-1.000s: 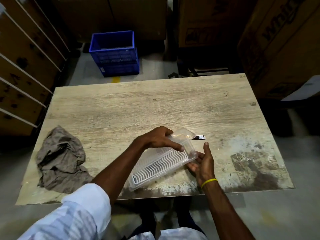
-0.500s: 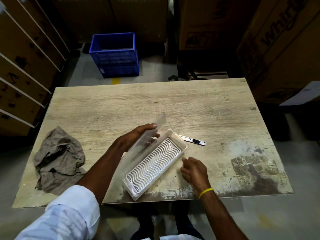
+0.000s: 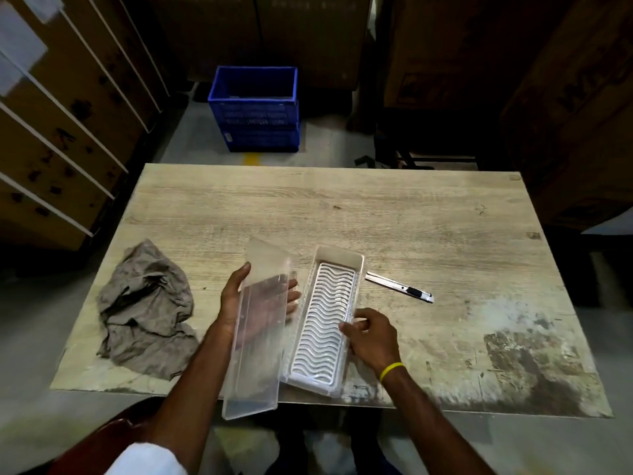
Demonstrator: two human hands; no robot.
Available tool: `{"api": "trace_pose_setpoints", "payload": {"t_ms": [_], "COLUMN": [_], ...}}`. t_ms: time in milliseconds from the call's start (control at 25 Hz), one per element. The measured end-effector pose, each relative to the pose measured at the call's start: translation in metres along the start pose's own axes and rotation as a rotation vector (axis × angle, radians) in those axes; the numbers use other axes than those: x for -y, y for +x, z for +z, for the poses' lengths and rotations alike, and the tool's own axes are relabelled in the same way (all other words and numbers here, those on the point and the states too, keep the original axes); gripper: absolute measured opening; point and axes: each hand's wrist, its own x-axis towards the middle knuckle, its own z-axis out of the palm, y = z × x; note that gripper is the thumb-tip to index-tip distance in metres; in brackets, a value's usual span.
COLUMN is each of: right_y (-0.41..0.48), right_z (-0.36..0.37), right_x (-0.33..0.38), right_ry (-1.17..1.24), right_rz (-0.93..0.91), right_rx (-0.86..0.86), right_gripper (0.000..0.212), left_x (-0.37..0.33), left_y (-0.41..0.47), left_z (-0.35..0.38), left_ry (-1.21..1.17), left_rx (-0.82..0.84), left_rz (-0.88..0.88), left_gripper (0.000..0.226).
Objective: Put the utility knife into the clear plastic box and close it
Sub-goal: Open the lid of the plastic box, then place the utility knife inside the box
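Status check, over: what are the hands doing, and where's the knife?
Left hand holds lid open. Right hand steadies box. Utility knife on table, right of box, untouched. Path clear.

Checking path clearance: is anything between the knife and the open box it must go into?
Nothing visible. The knife lies on the table just right of the box, whose lid the left hand holds swung open.

worn wooden table (image 3: pixel 376 214) | blue crate (image 3: pixel 255 111) on floor | cardboard boxes (image 3: pixel 513 46) behind
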Motion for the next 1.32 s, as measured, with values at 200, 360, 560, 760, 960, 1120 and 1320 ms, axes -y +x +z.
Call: {"api": "trace_pose_setpoints", "payload": {"t_ms": [200, 360, 560, 760, 960, 1120, 1320], "right_y": [0.014, 0.016, 0.02, 0.025, 0.031, 0.033, 0.031], "right_z": [-0.007, -0.007, -0.002, 0.0, 0.0, -0.002, -0.003], "right_x": [0.005, -0.007, -0.01, -0.005, 0.002, 0.008, 0.011], "right_ry": [-0.037, -0.05, -0.043, -0.06, -0.078, -0.093, -0.064], "right_rz": [-0.02, -0.042, -0.061, -0.063, -0.089, -0.094, -0.106], "right_rx": [0.009, 0.011, 0.018, 0.024, 0.049, 0.066, 0.082], "right_gripper": [0.033, 0.041, 0.048, 0.042, 0.045, 0.045, 0.028], "left_x": [0.0, -0.019, -0.043, -0.04, -0.018, -0.016, -0.018], "left_y": [0.0, 0.013, 0.036, 0.051, 0.048, 0.043, 0.034], "left_z": [-0.048, -0.051, -0.037, -0.034, -0.036, -0.028, -0.017], "left_ry": [-0.075, 0.208, 0.618, 1.146, 1.272, 1.457, 1.494], "left_rx": [0.007, -0.212, -0.421, -0.586, -0.667, -0.798, -0.839], "left_rz": [-0.076, 0.009, 0.214, 0.359, 0.395, 0.335, 0.333], "left_gripper": [0.092, 0.053, 0.061, 0.113, 0.122, 0.112, 0.107]}}
